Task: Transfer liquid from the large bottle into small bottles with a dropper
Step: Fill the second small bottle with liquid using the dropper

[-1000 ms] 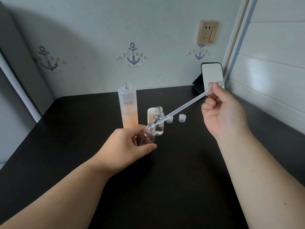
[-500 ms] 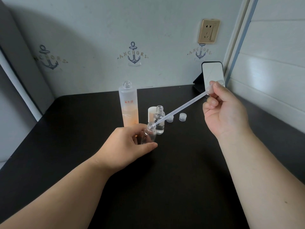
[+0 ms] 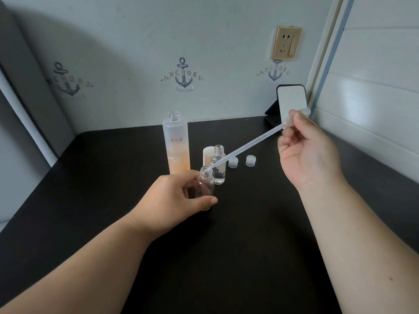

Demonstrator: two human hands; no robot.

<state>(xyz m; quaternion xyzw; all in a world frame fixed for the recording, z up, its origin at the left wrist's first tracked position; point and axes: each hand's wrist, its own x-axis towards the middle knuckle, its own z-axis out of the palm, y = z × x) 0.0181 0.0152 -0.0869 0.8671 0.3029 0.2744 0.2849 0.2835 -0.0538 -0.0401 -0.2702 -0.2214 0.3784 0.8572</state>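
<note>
Two hands over black table [image 3: 249,245]. Lg bottle [image 3: 176,146] uncapped, 12 o'clock of L hand [image 3: 172,200], which grips sm bottle [image 3: 205,189]. R hand [image 3: 306,150] pinches dropper [image 3: 247,147] bulb; tip at bottle mouth.

Matt black counter [image 3: 238,245]. Frosted large bottle [image 3: 175,141], clear glossy small bottle [image 3: 205,189], translucent plastic dropper [image 3: 249,143], ribbed plastic caps [image 3: 233,162], brushed gold-toned socket plate [image 3: 286,43], glossy mirror [image 3: 292,103].

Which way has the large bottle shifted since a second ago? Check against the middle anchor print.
No. The large bottle stands where it did, its neck below the middle anchor print, slightly left.
</note>
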